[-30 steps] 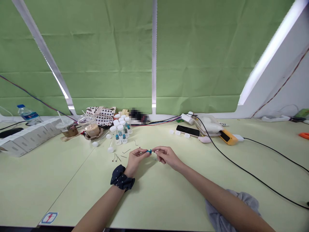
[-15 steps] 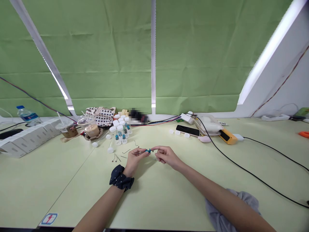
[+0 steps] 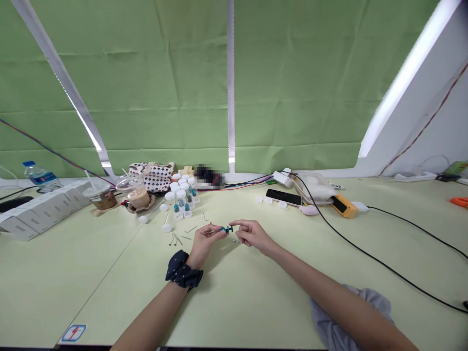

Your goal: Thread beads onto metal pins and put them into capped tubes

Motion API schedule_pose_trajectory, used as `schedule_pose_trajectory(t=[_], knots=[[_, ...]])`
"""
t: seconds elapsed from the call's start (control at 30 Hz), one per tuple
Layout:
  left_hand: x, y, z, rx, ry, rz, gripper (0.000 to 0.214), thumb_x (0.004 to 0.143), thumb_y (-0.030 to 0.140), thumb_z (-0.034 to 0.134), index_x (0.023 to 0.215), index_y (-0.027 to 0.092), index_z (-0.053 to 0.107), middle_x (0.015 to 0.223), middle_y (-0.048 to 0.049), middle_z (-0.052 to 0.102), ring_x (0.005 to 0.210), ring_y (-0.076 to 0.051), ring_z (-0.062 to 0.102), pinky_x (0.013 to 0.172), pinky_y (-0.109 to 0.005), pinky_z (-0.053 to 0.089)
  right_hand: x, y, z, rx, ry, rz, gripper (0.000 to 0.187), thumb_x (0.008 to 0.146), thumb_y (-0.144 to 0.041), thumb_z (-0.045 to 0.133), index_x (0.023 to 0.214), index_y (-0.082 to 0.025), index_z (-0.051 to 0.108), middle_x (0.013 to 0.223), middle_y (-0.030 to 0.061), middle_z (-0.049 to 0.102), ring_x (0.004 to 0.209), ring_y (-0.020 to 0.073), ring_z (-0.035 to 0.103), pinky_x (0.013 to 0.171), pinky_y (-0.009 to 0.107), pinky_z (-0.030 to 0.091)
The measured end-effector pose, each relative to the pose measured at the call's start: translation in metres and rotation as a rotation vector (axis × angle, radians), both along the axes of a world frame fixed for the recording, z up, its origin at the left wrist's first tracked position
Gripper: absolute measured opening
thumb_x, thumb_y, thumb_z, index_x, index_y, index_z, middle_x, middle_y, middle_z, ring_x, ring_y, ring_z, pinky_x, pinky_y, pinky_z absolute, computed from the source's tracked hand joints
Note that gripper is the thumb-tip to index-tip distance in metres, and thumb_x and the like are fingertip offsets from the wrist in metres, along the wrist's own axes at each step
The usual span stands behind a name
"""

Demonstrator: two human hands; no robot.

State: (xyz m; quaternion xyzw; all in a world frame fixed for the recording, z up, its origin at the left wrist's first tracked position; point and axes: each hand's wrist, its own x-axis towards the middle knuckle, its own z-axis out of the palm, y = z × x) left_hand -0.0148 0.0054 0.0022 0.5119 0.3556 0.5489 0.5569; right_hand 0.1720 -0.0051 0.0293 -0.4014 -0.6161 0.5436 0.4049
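A: Start closest to you. What lies there?

B: A sticker with a red arrow (image 3: 74, 333) on the surface (image 3: 248, 302), nearer than the blue piece and well to its left. Gathered grey cloth (image 3: 351, 312) is on the right arm, nearer than the blue piece and to its right.

A: And the left arm?

B: It wears a dark dotted scrunchie (image 3: 184, 269), nearer than the blue piece and to its left. Beyond that, the left hand (image 3: 204, 241) has its grip pinched on the blue piece (image 3: 225, 229), holding it above the surface between both hands. A thin rod lies along the fingers too.

A: What about the right hand?

B: The right hand (image 3: 254, 236) is just right of the blue piece, forefinger stretched to its dark end. I can't tell whether the tip touches, nor whether the curled grip holds anything.

A: Further out?

B: Thin metal pieces (image 3: 175, 239) lie loose left of the blue piece. Past them, still left, stand white-capped tubes (image 3: 182, 197), several with blue parts inside. Beyond the blue piece to the right is a phone (image 3: 283, 197), white caps beside it.

A: And farthest?

B: Left of the blue piece and well beyond, a patterned bag (image 3: 155, 176); behind everything, green blinds (image 3: 303, 78).
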Motion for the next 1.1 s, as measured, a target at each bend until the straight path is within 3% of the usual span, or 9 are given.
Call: schedule_pose_trajectory(t=[0.17, 0.37, 0.57, 0.77, 0.93, 1.1], knots=[[-0.0019, 0.0018, -0.0005, 0.014, 0.007, 0.024, 0.018, 0.064, 0.021, 0.073, 0.079, 0.014, 0.067, 0.079, -0.0051, 0.068, 0.076, -0.020, 0.066, 0.079, -0.035, 0.051, -0.0005, -0.0008, -0.0026, -0.002, -0.037, 0.051, 0.031, 0.071, -0.021, 0.052, 0.098, -0.013, 0.066, 0.046, -0.0058, 0.048, 0.037, 0.0048, 0.034, 0.041, 0.020, 0.028], [0.0006, 0.0016, -0.0009, 0.022, -0.004, -0.017, 0.018, 0.064, 0.021, 0.073, 0.078, 0.013, 0.067, 0.079, -0.0059, 0.068, 0.078, -0.021, 0.066, 0.079, -0.036, 0.051, -0.0003, -0.0009, 0.0013, 0.014, 0.003, 0.011, 0.039, 0.070, -0.020, 0.053, 0.108, -0.016, 0.061, 0.051, -0.0058, 0.049, 0.038, 0.0044, 0.034, 0.040, 0.019, 0.026], [-0.0002, 0.0026, -0.0006, 0.035, -0.006, 0.025, 0.017, 0.064, 0.022, 0.073, 0.078, 0.013, 0.067, 0.078, -0.0046, 0.067, 0.075, -0.019, 0.066, 0.077, -0.034, 0.052, -0.0005, -0.0024, 0.0004, 0.008, -0.057, 0.058, 0.033, 0.071, -0.021, 0.052, 0.099, -0.014, 0.066, 0.046, -0.0056, 0.047, 0.038, 0.0049, 0.033, 0.041, 0.020, 0.027], [0.0015, 0.0000, 0.0004, 0.031, 0.001, -0.024, 0.016, 0.065, 0.022, 0.072, 0.078, 0.014, 0.067, 0.078, -0.0050, 0.067, 0.078, -0.021, 0.066, 0.079, -0.037, 0.052, -0.0011, -0.0025, 0.0032, -0.004, 0.005, -0.001, 0.040, 0.070, -0.022, 0.053, 0.108, -0.015, 0.061, 0.050, -0.0054, 0.048, 0.040, 0.0052, 0.034, 0.040, 0.019, 0.026], [-0.0005, 0.0014, -0.0007, 0.035, 0.029, 0.020, 0.017, 0.065, 0.023, 0.072, 0.078, 0.014, 0.067, 0.078, -0.0049, 0.068, 0.075, -0.020, 0.067, 0.079, -0.036, 0.051, -0.0011, -0.0022, -0.0007, -0.015, -0.090, 0.024, 0.032, 0.070, -0.022, 0.053, 0.098, -0.013, 0.066, 0.045, -0.0052, 0.046, 0.038, 0.0055, 0.034, 0.041, 0.020, 0.027], [-0.0006, 0.0017, 0.0000, 0.027, 0.046, 0.034, 0.020, 0.063, 0.025, 0.073, 0.078, 0.014, 0.068, 0.077, -0.0062, 0.069, 0.073, -0.020, 0.066, 0.076, -0.035, 0.051, -0.0018, -0.0036, 0.0048, 0.045, 0.011, 0.002, 0.035, 0.072, -0.023, 0.052, 0.104, -0.016, 0.063, 0.047, -0.0061, 0.044, 0.042, 0.0061, 0.035, 0.042, 0.019, 0.028]])
